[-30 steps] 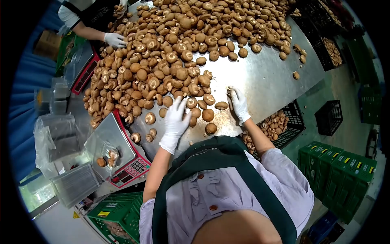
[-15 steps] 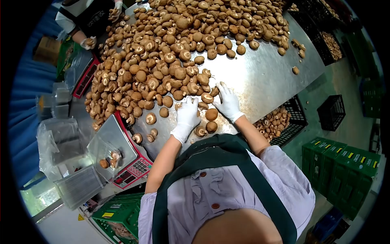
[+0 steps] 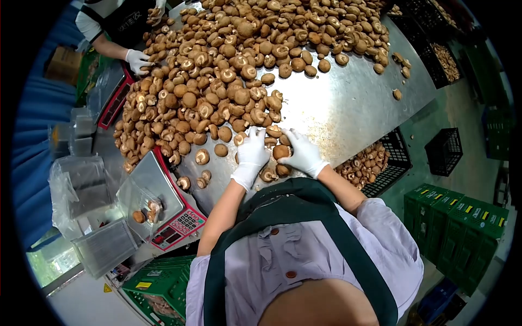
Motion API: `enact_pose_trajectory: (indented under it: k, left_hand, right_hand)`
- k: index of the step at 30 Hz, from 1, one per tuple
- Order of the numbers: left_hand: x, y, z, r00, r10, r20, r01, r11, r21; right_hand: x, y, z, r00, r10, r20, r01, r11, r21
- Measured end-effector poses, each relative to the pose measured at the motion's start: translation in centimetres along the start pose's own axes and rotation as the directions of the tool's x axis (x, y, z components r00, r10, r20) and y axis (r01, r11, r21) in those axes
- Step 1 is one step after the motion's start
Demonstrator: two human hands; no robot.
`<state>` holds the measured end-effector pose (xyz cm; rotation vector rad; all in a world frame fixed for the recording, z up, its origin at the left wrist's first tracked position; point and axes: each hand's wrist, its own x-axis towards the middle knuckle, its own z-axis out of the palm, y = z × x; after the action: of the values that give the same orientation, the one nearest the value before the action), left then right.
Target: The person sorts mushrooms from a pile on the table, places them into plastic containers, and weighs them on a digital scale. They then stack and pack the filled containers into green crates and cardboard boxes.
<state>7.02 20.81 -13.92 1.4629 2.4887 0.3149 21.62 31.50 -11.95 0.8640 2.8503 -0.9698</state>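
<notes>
White gloves cover both my hands, which rest low over the steel table (image 3: 348, 111) at the near edge of a big heap of brown mushrooms (image 3: 217, 70). My left hand (image 3: 253, 155) lies with fingers stretched forward among a few loose mushrooms. Opposite it, my right hand (image 3: 302, 154) has its fingers spread and its thumb apart, touching the side of a round-capped mushroom (image 3: 280, 151). Several mushrooms sit in the gap between the hands. A paler mushroom (image 3: 274, 131) lies by the fingertips. Neither hand is closed around anything that I can see.
To the left, a red-framed scale (image 3: 179, 225) carries a clear plastic tray (image 3: 142, 209) with a few mushrooms. Empty clear trays (image 3: 106, 247) are stacked beside it. A black crate (image 3: 399, 157) of mushrooms stands below the right edge. At upper left, a co-worker's gloved hand (image 3: 138, 61) reaches the heap.
My right hand has moved slightly left and toward me, bringing a mushroom closer to the others between my hands. My left hand has barely shifted. The co-worker's hand has reached right to the heap.
</notes>
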Motion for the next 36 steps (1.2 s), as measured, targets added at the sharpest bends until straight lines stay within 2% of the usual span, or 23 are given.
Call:
enact_pose_trajectory:
  k: [2,5,6,7,8,9,10,12,14,16,18,20,21,22,23,26,28,30,31,32,33,34,36]
  left_hand:
    - [-0.6,0.2,-2.5,0.998,-0.056,-0.027,0.051,0.987,-0.15]
    - [-2.0,-2.0,-5.0,0.948,-0.007,-0.319,-0.132,0.901,-0.412]
    - [-2.8,-2.4,-6.0,0.966,-0.166,-0.199,-0.026,0.702,-0.712]
    - [-3.8,-2.4,-7.9,0.958,-0.285,0.011,0.125,0.383,-0.915]
    - [-4.8,-2.7,-9.3,0.916,-0.317,0.244,0.257,0.0,-0.966]
    - [-5.9,-3.7,-8.9,0.928,-0.29,0.234,0.184,-0.192,-0.964]
    - [-7.0,-5.1,-8.0,0.94,-0.262,0.217,0.107,-0.376,-0.92]
    - [-9.0,-7.1,-6.3,0.944,-0.224,0.241,0.12,-0.45,-0.885]
    - [-10.6,-7.3,-5.4,0.911,-0.153,0.384,0.094,-0.828,-0.553]
    - [-11.3,-8.4,-2.6,0.919,-0.068,0.389,0.136,-0.87,-0.474]
    - [-11.3,-7.3,-1.7,0.949,0.035,0.313,0.143,-0.934,-0.329]
    - [-11.5,-7.3,0.0,0.885,-0.02,0.465,0.213,-0.872,-0.442]
    - [-11.2,-6.6,-0.1,0.888,0.028,0.459,0.238,-0.882,-0.407]
    - [-10.9,-6.1,-0.2,0.889,0.074,0.451,0.264,-0.89,-0.373]
    - [-10.8,-6.2,0.6,0.896,0.074,0.437,0.263,-0.883,-0.39]
    - [-10.0,-6.2,0.9,0.921,0.175,0.348,0.306,-0.878,-0.369]
    - [-9.4,-6.3,1.1,0.925,0.283,0.253,0.353,-0.887,-0.299]
    - [-9.2,-6.2,0.7,0.909,0.153,0.388,0.295,-0.894,-0.338]
    - [-9.2,-6.3,0.7,0.896,0.107,0.431,0.277,-0.893,-0.354]
    - [-9.2,-6.4,0.7,0.859,-0.004,0.513,0.214,-0.906,-0.365]
    - [-9.3,-6.5,0.7,0.801,-0.11,0.588,0.155,-0.911,-0.381]
    - [-9.5,-6.5,0.5,0.797,-0.103,0.595,0.164,-0.911,-0.378]
    - [-10.1,-6.3,0.1,0.882,-0.018,0.472,0.196,-0.895,-0.401]
  right_hand:
    - [0.4,0.0,1.6,0.997,-0.017,-0.082,0.018,1.0,0.009]
    - [0.5,0.2,1.9,0.99,0.019,-0.14,0.0,0.991,0.135]
    - [0.6,1.1,2.7,0.985,0.028,-0.168,0.023,0.956,0.293]
    - [0.4,1.3,3.0,0.989,0.059,-0.136,-0.006,0.933,0.361]
    - [0.3,1.4,3.1,0.991,0.086,-0.101,-0.036,0.905,0.424]
    - [0.3,1.2,2.9,0.992,0.08,-0.094,-0.033,0.906,0.422]
    - [0.3,0.9,2.3,0.989,0.145,-0.015,-0.125,0.898,0.423]
    - [0.4,0.8,2.2,0.976,0.208,0.06,-0.214,0.884,0.416]
    - [0.5,1.2,2.8,0.984,0.147,-0.097,-0.098,0.915,0.391]
    - [0.7,1.1,2.7,0.981,0.162,-0.109,-0.109,0.918,0.38]
    - [0.9,1.0,2.3,0.98,0.198,0.003,-0.173,0.846,0.504]
    - [1.0,1.8,3.2,0.981,0.187,-0.051,-0.135,0.847,0.514]
    - [1.1,2.3,3.5,0.977,0.206,-0.048,-0.141,0.802,0.58]
    - [1.2,2.6,3.8,0.974,0.224,-0.043,-0.145,0.751,0.644]
    - [1.2,2.9,4.0,0.971,0.238,-0.001,-0.137,0.562,0.816]
    - [1.3,4.2,3.5,0.952,0.266,0.15,-0.216,0.242,0.946]
    - [0.6,3.8,0.2,0.929,0.285,0.235,-0.313,0.27,0.911]
    - [-1.0,6.0,-3.3,0.936,0.211,0.282,-0.35,0.459,0.816]
    - [-1.9,7.7,-6.0,0.934,0.198,0.297,-0.343,0.734,0.586]
    - [-2.9,9.3,-8.8,0.929,0.193,0.317,-0.287,0.915,0.283]
    - [-4.2,9.9,-11.4,0.905,0.274,0.326,-0.321,0.942,0.1]
    - [-5.2,10.3,-13.6,0.879,0.355,0.318,-0.347,0.934,-0.086]
    - [-6.7,10.8,-15.9,0.822,0.507,0.259,-0.414,0.844,-0.341]
